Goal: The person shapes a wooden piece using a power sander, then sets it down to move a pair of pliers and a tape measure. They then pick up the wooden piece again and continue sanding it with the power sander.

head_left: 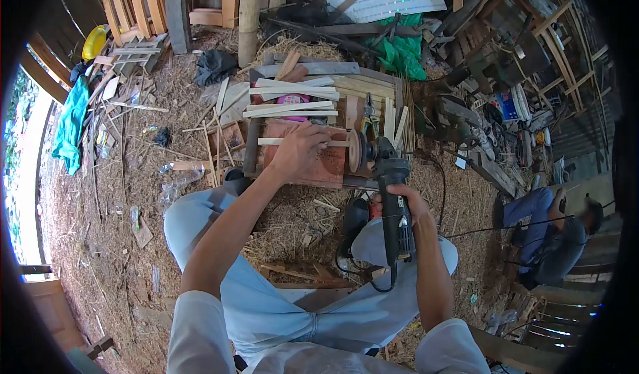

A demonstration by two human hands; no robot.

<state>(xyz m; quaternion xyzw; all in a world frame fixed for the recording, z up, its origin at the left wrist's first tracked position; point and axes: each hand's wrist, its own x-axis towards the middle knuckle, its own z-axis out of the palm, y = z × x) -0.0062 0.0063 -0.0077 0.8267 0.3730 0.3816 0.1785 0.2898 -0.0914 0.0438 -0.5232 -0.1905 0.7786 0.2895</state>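
Observation:
My left hand [301, 151] is closed over a thin pale wooden strip [270, 141], pressing it on a reddish board [325, 172] on the low bench. The strip's right end reaches up to the round sanding disc [356, 151] of an angle grinder [391, 171]. Wrapped around the grinder's dark body is my right hand [414, 205], with the disc facing left. Several more pale strips [293, 109] lie just beyond my left hand, across a pink packet [293, 99]. Pliers [369, 109] rest on the bench slats behind the disc.
The grinder's cord [393, 281] loops down by my right knee. Wood shavings [126, 241] cover the ground. A person [556, 241] sits low at the right. Scrap wood and green plastic [405, 55] lie behind the bench; a teal cloth [70, 127] hangs at the left.

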